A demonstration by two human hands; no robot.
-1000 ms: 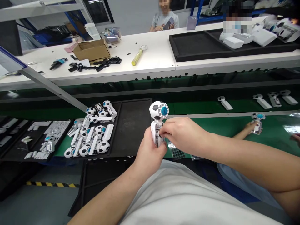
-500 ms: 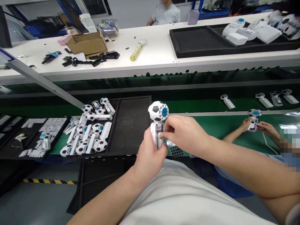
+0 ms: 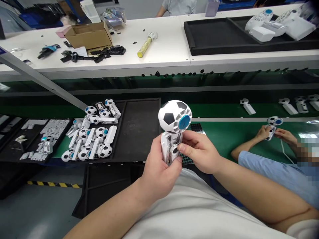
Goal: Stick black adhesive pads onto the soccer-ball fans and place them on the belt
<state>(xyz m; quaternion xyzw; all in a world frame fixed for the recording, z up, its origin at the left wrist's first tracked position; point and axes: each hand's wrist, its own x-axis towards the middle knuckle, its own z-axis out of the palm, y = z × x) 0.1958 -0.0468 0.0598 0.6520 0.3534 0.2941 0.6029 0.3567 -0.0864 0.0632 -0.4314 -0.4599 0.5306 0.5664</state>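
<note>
A handheld fan with a round football-patterned head and a blue hub stands upright before me. Its white handle has an open side that bares the inner parts. My left hand is wrapped round the handle from the left and below. From the right, my right hand grips the handle too, its thumb pressed on the open side and its other fingers partly hidden behind. A sheet of round black pads lies partly hidden beneath my right hand.
To the left, several similar fans lie beside a black tray. Further left is a tray of small white parts. A slanted metal bar crosses there. On the right, a co-worker's hands hold another fan.
The fan has come closer to the camera and its head has turned slightly. My right hand has shifted from a fingertip pinch at the open handle to a grip around it.
</note>
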